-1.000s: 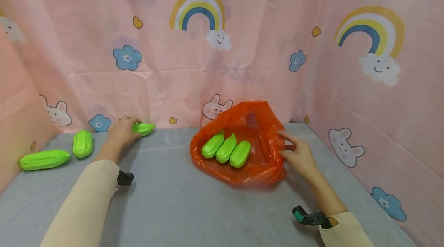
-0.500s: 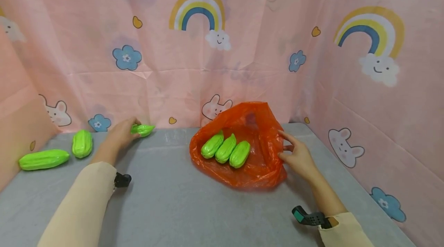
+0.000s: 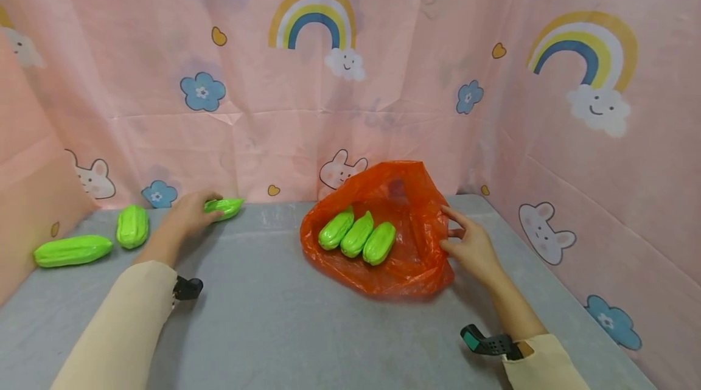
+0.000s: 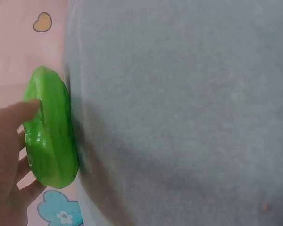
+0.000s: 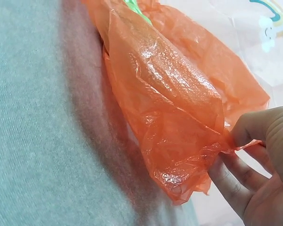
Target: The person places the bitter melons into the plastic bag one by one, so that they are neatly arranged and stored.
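left hand (image 3: 186, 215) — its fingers grip a green vegetable (image 3: 227, 207) at the back edge of the surface (image 3: 306, 335). right hand (image 3: 473, 250) — fingers pinch the side of an orange bag (image 3: 418, 244), three vegetables (image 3: 357, 236) inside it.

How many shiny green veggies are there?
6: three veggies in the orange-red plastic bag, one veggie in the left hand, two veggies on the grey table. More might hide inside.
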The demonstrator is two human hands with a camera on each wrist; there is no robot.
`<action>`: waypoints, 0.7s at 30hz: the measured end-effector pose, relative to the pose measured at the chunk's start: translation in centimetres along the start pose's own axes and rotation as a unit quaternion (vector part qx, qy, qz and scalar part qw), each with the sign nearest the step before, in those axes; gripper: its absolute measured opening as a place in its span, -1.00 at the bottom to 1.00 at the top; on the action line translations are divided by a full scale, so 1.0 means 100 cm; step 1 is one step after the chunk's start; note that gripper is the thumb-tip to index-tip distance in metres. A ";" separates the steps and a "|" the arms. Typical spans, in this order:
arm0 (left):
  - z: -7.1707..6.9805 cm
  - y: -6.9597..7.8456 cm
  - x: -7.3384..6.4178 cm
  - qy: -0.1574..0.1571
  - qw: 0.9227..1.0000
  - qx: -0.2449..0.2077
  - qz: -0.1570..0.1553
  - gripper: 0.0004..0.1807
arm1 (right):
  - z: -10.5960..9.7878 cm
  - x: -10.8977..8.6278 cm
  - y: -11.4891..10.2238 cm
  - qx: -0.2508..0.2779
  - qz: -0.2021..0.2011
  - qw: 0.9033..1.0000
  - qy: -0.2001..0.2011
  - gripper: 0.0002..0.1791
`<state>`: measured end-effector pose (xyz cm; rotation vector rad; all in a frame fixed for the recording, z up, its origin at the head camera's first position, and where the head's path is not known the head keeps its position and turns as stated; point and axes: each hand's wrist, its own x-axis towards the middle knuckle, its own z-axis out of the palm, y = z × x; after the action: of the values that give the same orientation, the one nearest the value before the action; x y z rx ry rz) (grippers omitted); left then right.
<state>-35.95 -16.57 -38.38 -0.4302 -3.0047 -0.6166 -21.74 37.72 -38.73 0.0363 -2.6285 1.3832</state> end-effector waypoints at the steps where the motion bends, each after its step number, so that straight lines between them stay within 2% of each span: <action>1: 0.000 -0.001 -0.001 0.002 1.000 0.001 0.001 -0.51 | 0.000 0.000 0.000 0.000 0.001 1.000 0.001 -0.18; 8: -0.002 -0.001 -0.009 0.008 1.000 0.004 0.013 -0.53 | 0.001 -0.001 -0.003 0.005 0.001 1.000 0.004 -0.17; 15: -0.005 0.006 -0.018 -0.002 1.000 -0.001 -0.005 -0.46 | 0.002 -0.001 -0.003 0.010 -0.004 1.000 0.003 -0.18; 21: -0.001 0.015 -0.024 0.020 1.000 -0.023 -0.004 -0.45 | 0.002 -0.001 -0.001 0.004 -0.009 1.000 0.007 -0.19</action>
<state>-33.19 -15.91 -38.00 -0.4040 -2.9613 -0.6875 -21.67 37.48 -38.74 0.0506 -2.6056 1.3834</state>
